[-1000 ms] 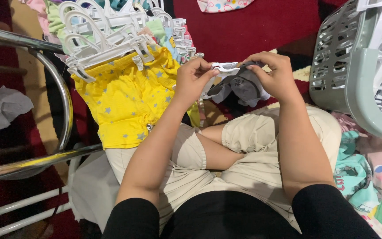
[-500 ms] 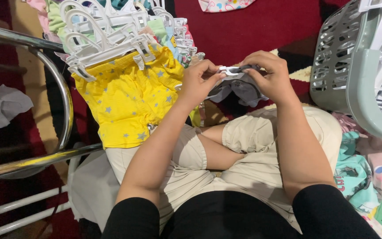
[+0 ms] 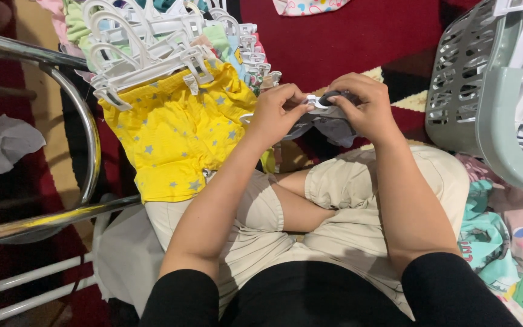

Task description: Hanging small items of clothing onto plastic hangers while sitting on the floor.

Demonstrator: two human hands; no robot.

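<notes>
My left hand [image 3: 276, 114] pinches the clip of a white plastic hanger [image 3: 317, 102] held above my crossed legs. My right hand [image 3: 361, 108] grips a small grey garment [image 3: 334, 126] at the same clip, its cloth hanging below both hands. The two hands nearly touch over the clip. To the left lie yellow star-print shorts [image 3: 177, 142] clipped on a white hanger [image 3: 146, 69], on top of a stack of clothes on hangers.
A chrome tube frame [image 3: 89, 139] curves along the left. A grey-green laundry basket [image 3: 485, 97] holding white hangers stands at right. Loose colourful baby clothes [image 3: 503, 242] lie by my right knee. Red patterned carpet [image 3: 346, 30] lies beyond, and a crumpled white cloth [image 3: 10, 142] at far left.
Both hands have drawn closer together and dropped slightly. The grey garment is more bunched under my right hand, with less cloth showing.
</notes>
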